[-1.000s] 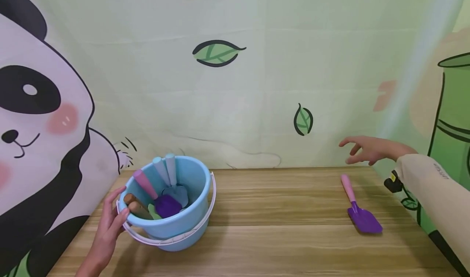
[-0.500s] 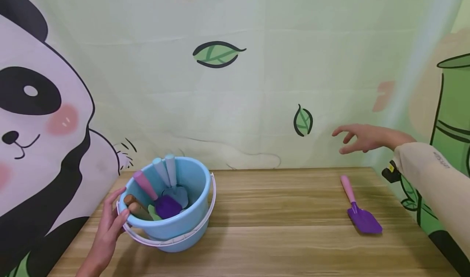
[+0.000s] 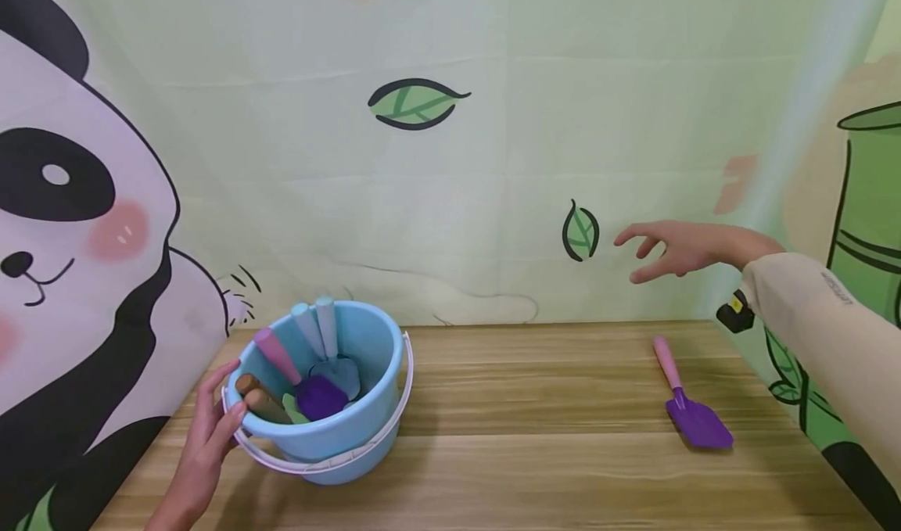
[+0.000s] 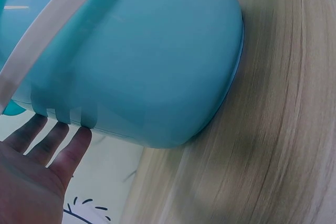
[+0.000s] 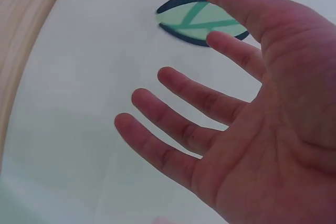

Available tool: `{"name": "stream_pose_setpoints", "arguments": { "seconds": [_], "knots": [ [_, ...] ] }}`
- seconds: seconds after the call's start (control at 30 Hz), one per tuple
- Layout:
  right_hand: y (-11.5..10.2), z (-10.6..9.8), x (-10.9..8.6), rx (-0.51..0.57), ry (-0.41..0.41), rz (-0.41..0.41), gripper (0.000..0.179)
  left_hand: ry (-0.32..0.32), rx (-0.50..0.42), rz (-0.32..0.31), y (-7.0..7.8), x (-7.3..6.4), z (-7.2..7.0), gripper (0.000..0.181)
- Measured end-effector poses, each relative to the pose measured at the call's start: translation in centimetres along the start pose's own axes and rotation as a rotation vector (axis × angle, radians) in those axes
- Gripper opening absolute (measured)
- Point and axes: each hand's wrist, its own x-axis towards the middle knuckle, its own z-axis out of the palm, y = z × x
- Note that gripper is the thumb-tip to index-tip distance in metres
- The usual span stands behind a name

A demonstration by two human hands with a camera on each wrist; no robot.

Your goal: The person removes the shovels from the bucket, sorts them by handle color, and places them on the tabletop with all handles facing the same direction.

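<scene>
A light blue bucket (image 3: pixel 324 437) with a pale lilac handle (image 3: pixel 338 462) stands at the left of the table. Inside lie a purple-bladed shovel (image 3: pixel 322 396) with a pink handle, tools with light blue handles (image 3: pixel 325 328), brown handles (image 3: pixel 262 400) and something green (image 3: pixel 292 407). My left hand (image 3: pixel 204 445) touches the bucket's left side at the rim; in the left wrist view its fairly straight fingertips (image 4: pixel 79 142) meet the outer wall. My right hand (image 3: pixel 683 248) hovers with spread fingers and bare palm, above a second purple shovel (image 3: pixel 697 421) with a pink handle lying on the table.
The wooden table (image 3: pixel 535 468) ends at the back against a pale green backdrop (image 3: pixel 479 226) printed with leaves. A printed panda (image 3: pixel 70 234) fills the left side, and printed green bamboo (image 3: pixel 869 202) the right. A small black object (image 3: pixel 735 313) shows under the right sleeve.
My right hand has risen and moved left, away from the shovel on the table. My left hand, the bucket and the shovels have stayed in place.
</scene>
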Motion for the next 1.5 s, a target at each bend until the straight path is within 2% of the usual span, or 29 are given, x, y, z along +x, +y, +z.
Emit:
{"name": "stream_pose_setpoints", "arguments": {
  "seconds": [0.23,0.47,0.8,1.27,1.5],
  "knots": [
    [-3.2,-1.0,0.7,-0.028,-0.034,0.013,0.081,0.001,0.025,-0.008,0.5,-0.1,0.0,0.056],
    [-6.0,-1.6,1.3,-0.046,-0.06,-0.031,0.079,-0.002,0.018,-0.002,0.3,-0.2,0.1,0.056],
    [-9.6,-1.6,2.9,-0.051,-0.073,-0.102,0.076,-0.015,-0.055,0.061,0.3,-0.3,0.2,0.055],
    [-14.4,-1.1,5.6,-0.044,-0.089,-0.151,0.077,-0.003,-0.05,0.052,0.1,-0.2,0.1,0.055],
    [-16.7,-0.8,6.7,-0.02,-0.107,-0.179,0.078,0.01,-0.013,0.038,0.0,0.0,0.6,0.056]
  ]
}}
